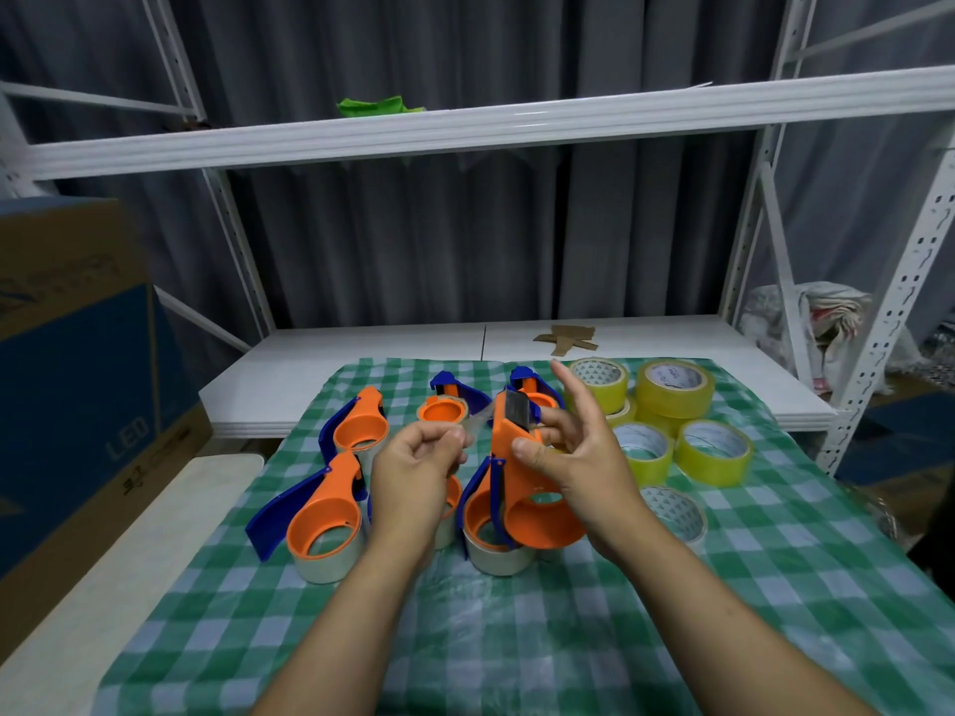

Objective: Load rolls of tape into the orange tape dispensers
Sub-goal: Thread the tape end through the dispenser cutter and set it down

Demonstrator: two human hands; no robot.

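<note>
**Held unit.** My right hand grips one orange tape dispenser and holds it upright above the tabletop, ring end down and blade end up. My thumb presses the near face of the neck and my middle fingers curl round the far side. My index finger points upward, clear of the body. I cannot clearly make out a roll inside its ring.

**Tape end.** My left hand pinches the free end of a clear tape strip between the thumb and curled fingers. The strip runs up and to the right from the pinch to the grey blade plate at the top of the held dispenser.

**Other units.** Further dispensers lie on the green checked cloth:
- two at the left, each with a blue guard and seated on a clear roll;
- one directly beneath the held dispenser, also on a clear roll;
- one partly hidden behind my left hand;
- two at the back.

**Supply.** Yellow tape rolls stand grouped to the right of my right hand, some of them stacked. A paler roll lies nearer, just beside my right wrist.

**Surroundings.** A cardboard box stands at the left. A white shelf crosses overhead.
</note>
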